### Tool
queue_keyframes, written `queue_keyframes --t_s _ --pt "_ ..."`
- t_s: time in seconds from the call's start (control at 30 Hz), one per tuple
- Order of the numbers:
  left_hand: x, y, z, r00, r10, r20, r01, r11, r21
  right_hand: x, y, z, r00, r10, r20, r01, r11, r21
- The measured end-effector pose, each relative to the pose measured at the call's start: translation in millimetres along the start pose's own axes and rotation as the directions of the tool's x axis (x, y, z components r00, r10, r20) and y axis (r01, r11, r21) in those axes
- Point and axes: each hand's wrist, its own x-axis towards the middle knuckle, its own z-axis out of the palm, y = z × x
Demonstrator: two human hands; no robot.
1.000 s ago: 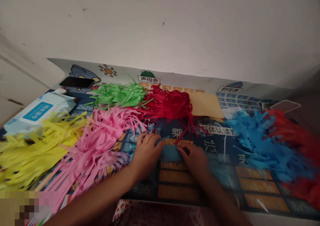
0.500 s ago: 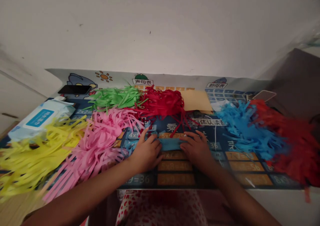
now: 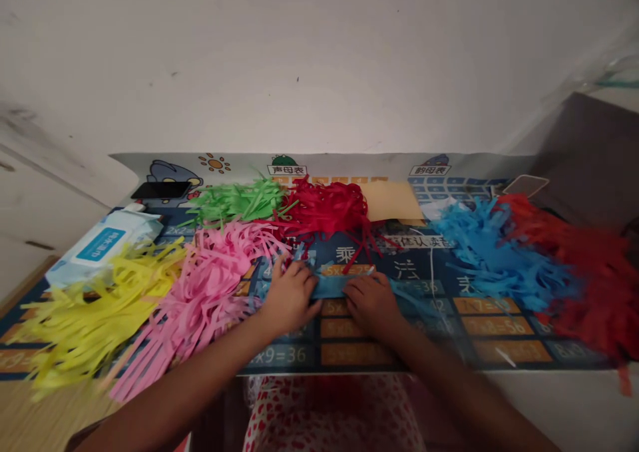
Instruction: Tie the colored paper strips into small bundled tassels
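Left grip (image 3: 289,299) and right grip (image 3: 372,303) on the blue strip (image 3: 329,286), which lies on the tabletop (image 3: 349,353) between them; pinching or merely pressing, can't tell. Right grip has shifted nearer the left, so less strip shows. Crimson fringe (image 3: 327,209) beyond both.

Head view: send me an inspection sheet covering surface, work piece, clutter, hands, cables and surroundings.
Surface: desk mat printed with multiplication tables.
Work piece: blue fringed piece, lying across the desk mat.
Clutter: yellow fringe, pink fringe, green fringe, crimson fringe, bright blue fringe, red fringe; wet-wipes pack; black phone; tan sheet.
Left hand: on the piece's left part.
Right hand: fingers on its right part.
Cables: thin white strand right of the right hand; cable or string unclear.
Surroundings: wall behind, marked with small dark specks.
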Motion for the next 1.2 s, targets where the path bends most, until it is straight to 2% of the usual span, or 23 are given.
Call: queue_keyframes --t_s 0.1,0.13,0.2,0.27,0.33,0.4,0.5,0.6,0.7,0.8,0.97,1.2 --pt "-7.0 -2.9 -13.2 0.989 -0.132 -0.069 0.137 0.988 0.072 -0.6 4.2 -0.5 0.999 0.031 -0.023 -0.03 0.998 0.05" --pt "-8.7 0.6 -14.9 0.984 -0.14 -0.112 0.151 0.984 0.096 -0.7 4.7 -1.0 0.999 0.035 -0.029 -0.034 0.998 0.061" --pt "-9.3 12.6 -11.8 0.991 -0.019 -0.133 0.035 0.992 0.124 -0.8 4.9 -1.3 0.999 0.041 -0.028 -0.039 0.997 0.066" --pt "-5.7 24.8 -1.7 0.986 0.16 -0.038 -0.155 0.982 0.104 -1.2 5.0 -0.7 0.999 0.05 -0.021 -0.049 0.997 0.056" --pt "-0.4 29.3 9.8 0.973 0.219 0.075 -0.224 0.972 0.064 -2.1 6.0 -0.5 0.998 0.058 -0.006 -0.058 0.997 0.049" --pt "2.0 23.4 17.2 0.979 0.169 0.114 -0.175 0.984 0.042 -3.0 8.6 -1.6 0.998 0.063 0.009 -0.064 0.996 0.064" --pt "-1.1 4.0 16.5 0.996 0.074 0.045 -0.074 0.997 -0.02 -1.9 14.8 -5.6 0.993 0.107 0.059 -0.113 0.987 0.116" --pt "-3.4 -10.8 10.5 1.0 -0.026 0.005 0.027 0.989 -0.148 4.6 20.9 -9.1 0.968 0.206 0.144 -0.227 0.964 0.142" --pt "0.4 -14.3 10.4 0.992 -0.122 0.018 0.123 0.968 -0.22 15.0 23.2 -9.0 0.93 0.302 0.211 -0.328 0.939 0.104" --pt "5.6 -12.8 15.3 0.978 -0.209 0.024 0.21 0.953 -0.219 23.4 23.0 -5.7 0.906 0.36 0.223 -0.379 0.924 0.047" --pt "9.9 -12.3 20.4 0.964 -0.264 0.044 0.267 0.943 -0.197 26.2 23.5 -1.9 0.906 0.37 0.205 -0.383 0.923 0.027" --pt "13.3 -14.3 24.7 0.965 -0.258 0.056 0.264 0.951 -0.159 26.6 25.3 3.2 0.912 0.362 0.191 -0.373 0.927 0.024"
